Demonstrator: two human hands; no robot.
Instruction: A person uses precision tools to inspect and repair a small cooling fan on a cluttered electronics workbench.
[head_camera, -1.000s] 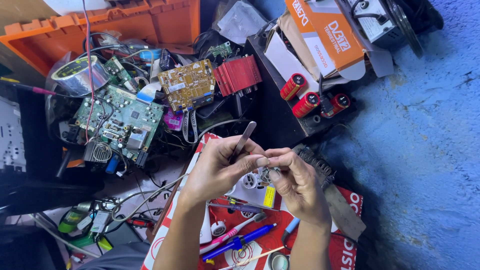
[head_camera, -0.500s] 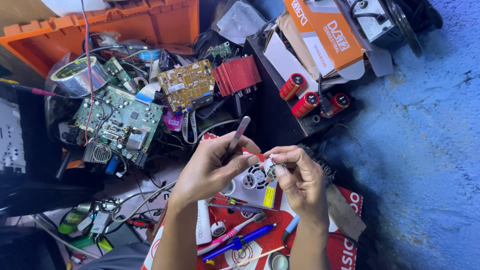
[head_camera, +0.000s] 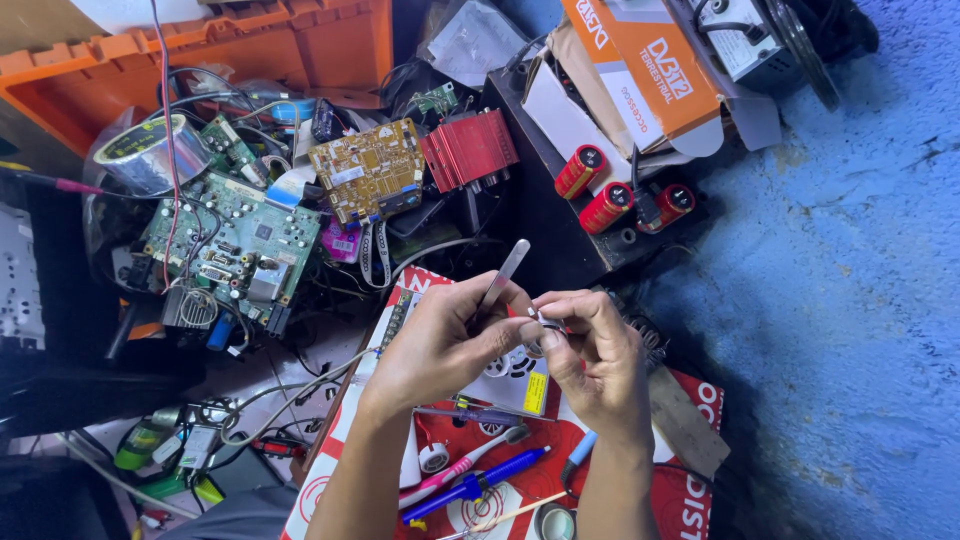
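We are pinching a tiny pale part (head_camera: 541, 318) between the fingertips of our right hand (head_camera: 595, 365), raised over a red printed sheet (head_camera: 690, 480) so the tool can reach it. Our left hand (head_camera: 440, 345) is closing around slim metal tweezers (head_camera: 503, 272), their shaft angling up and away, tips meeting the part. Pens (head_camera: 470, 480) are lying on the sheet beneath. Further off, toward the upper left, a green circuit board (head_camera: 235, 245), a yellow board (head_camera: 368, 170) and an orange crate (head_camera: 200, 50) are crowding together.
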